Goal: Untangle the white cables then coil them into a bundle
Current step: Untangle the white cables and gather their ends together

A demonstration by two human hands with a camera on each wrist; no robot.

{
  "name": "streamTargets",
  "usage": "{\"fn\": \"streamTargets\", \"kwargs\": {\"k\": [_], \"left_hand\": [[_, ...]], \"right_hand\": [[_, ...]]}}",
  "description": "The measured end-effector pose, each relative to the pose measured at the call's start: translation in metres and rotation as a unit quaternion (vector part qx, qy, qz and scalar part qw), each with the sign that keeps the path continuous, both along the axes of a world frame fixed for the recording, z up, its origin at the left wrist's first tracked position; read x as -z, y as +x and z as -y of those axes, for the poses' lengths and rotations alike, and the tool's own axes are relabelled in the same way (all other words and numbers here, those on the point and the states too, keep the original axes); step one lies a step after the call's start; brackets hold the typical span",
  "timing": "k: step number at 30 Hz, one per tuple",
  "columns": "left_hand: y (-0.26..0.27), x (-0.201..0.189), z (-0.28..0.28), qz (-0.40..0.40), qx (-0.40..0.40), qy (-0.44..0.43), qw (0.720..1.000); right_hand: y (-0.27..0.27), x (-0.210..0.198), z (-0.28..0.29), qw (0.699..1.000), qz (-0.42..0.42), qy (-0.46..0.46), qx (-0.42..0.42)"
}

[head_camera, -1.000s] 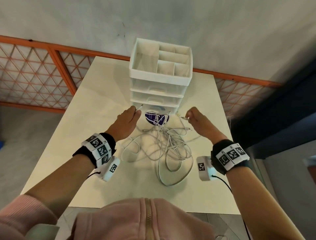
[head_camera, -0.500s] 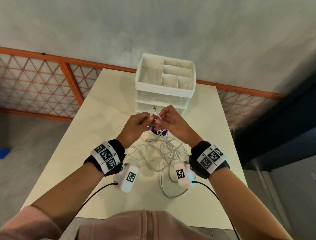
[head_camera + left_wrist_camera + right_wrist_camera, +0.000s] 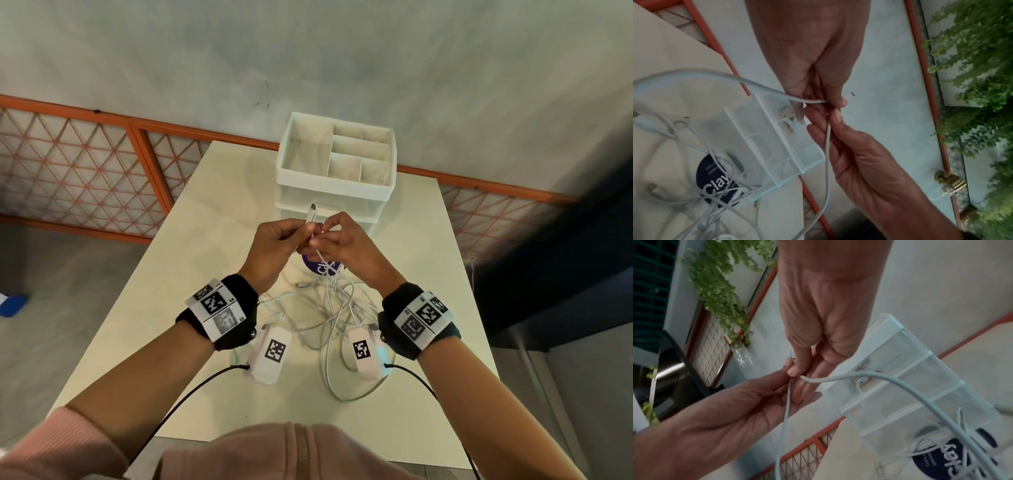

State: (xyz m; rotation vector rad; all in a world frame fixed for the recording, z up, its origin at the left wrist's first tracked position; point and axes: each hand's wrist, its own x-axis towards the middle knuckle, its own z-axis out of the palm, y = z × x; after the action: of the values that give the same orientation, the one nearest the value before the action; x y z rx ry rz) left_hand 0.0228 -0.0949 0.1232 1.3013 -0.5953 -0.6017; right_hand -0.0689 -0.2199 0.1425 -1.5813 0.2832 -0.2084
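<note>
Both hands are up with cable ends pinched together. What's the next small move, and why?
Probably draw the hands apart. The left hand and right hand pinch the cable ends above the table, while the rest of the white cables lies looped and crossed below, so tension would likely show where they cross.

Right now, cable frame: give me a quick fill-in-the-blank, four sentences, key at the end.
1. Both hands, left hand and right hand, pinch cable ends above the ____.
2. The connector sticking up between the hands points toward the white ____.
3. The cables on the table lie in a loose ____.
4. Some strands cross a dark blue round ____.

Missing words: table; organizer; tangle; sticker
</note>
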Motion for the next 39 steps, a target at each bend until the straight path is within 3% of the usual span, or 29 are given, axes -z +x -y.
{"fn": "streamTargets", "kwargs": {"k": [2,4,10,13,20,24,26,28,30,35,39], "left_hand": [[0.000,-0.006,0.001,0.001,0.009,-0.006,1.000],[0.000,-0.015,0.002,-0.009,0.019,-0.030,0.999],[-0.004,-0.051,0.008,-0.038,0.052,-0.109,0.992],[0.005,-0.056,0.000,-0.039,0.016,-0.135,0.990],[0.054,-0.073,-0.040,-0.018,-0.084,-0.179,0.980],[0.046,-0.062,-0.047,0.025,-0.110,-0.103,0.988],[0.034,-0.050,-0.047,0.114,-0.097,0.006,0.989],[0.026,-0.032,-0.044,0.242,-0.041,0.139,0.960],[0.019,-0.018,-0.040,0.310,0.018,0.227,0.923],[0.013,-0.009,-0.027,0.319,0.127,0.241,0.908],[0.019,-0.020,-0.031,0.406,0.097,0.262,0.870]], "right_hand": [[0.002,-0.001,0.000,1.000,-0.007,0.019,0.014],[0.006,0.001,-0.002,0.999,-0.034,-0.028,0.003],[0.018,-0.003,-0.021,0.984,-0.059,-0.115,-0.125],[0.014,-0.005,-0.020,0.971,-0.098,-0.137,-0.172],[-0.012,0.031,0.029,0.942,-0.168,-0.255,-0.137],[-0.018,0.034,0.040,0.923,-0.169,-0.318,-0.133],[-0.015,0.031,0.040,0.925,-0.154,-0.324,-0.129],[-0.014,0.019,0.036,0.929,-0.127,-0.323,-0.125],[-0.011,0.005,0.029,0.932,-0.116,-0.313,-0.141],[-0.005,-0.016,0.018,0.929,-0.114,-0.312,-0.164],[-0.010,-0.011,0.019,0.941,-0.098,-0.285,-0.152]]}}
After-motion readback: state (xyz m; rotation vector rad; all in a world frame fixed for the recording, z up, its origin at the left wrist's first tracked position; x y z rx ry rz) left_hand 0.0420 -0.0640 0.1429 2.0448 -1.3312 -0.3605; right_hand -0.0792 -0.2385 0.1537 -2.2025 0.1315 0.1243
